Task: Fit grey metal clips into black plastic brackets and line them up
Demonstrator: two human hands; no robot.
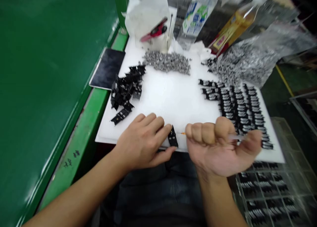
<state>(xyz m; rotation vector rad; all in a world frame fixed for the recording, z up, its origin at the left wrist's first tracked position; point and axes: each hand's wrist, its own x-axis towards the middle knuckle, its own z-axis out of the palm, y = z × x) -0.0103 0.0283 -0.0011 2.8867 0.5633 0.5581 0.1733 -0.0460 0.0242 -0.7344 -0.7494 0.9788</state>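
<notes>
Between the thumb and index finger of my left hand (145, 141) is a small black plastic part (173, 138), held near the front edge of the white board (170, 101). My right hand (218, 144) is wrapped round a syringe (232, 137), its thumb at the rear end. The syringe's thin needle with an orange base (183, 133) points left at the black part, a short gap away. Most of the barrel is hidden by the fingers. A jumbled pile of similar black parts (123, 88) lies to the left.
Small grey metal pieces (168, 62) are heaped at the back. Rows of black parts with grey pieces (240, 105) fill the right side, below a clear plastic bag (267, 52). Bottles (195, 19), red-handled snips (155, 30) and a dark tablet (107, 68) surround the board. A divided tray (272, 194) sits lower right.
</notes>
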